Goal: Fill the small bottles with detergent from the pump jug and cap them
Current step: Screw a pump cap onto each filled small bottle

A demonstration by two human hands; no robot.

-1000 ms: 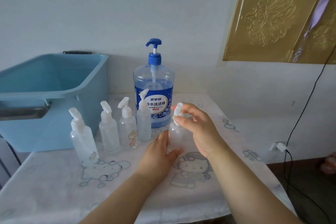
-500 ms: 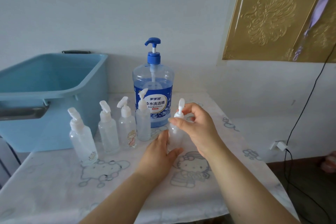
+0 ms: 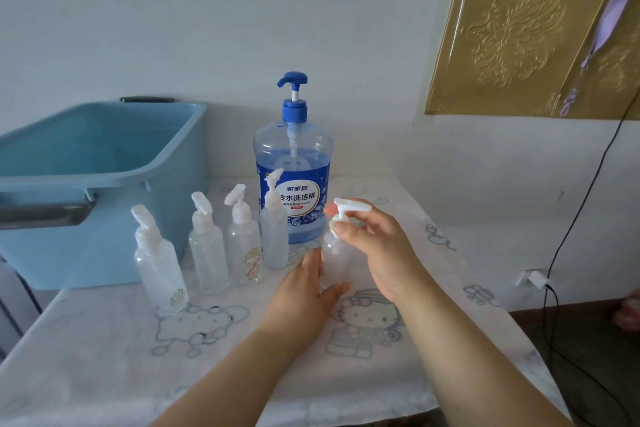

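A large clear jug of blue detergent [image 3: 292,184] with a blue pump head stands at the back of the table. In front of it my left hand [image 3: 304,291] grips the base of a small clear bottle [image 3: 334,260] that stands upright. My right hand [image 3: 374,239] pinches that bottle's white pump cap [image 3: 349,208] at the neck. Several more small clear bottles with white pump caps stand in a row to the left, from one [image 3: 161,270] nearest me to one [image 3: 273,236] against the jug.
A light blue plastic tub [image 3: 104,163] sits at the back left, partly on the table [image 3: 104,357], which wears a cartoon-print cover. A black cable [image 3: 568,218] hangs down the wall at the right to a white plug [image 3: 533,279]. A gold embossed panel [image 3: 526,28] leans at top right.
My right hand has turned the white pump cap on the small bottle, so its nozzle has swung round to lie sideways. My left hand has stayed on the bottle.
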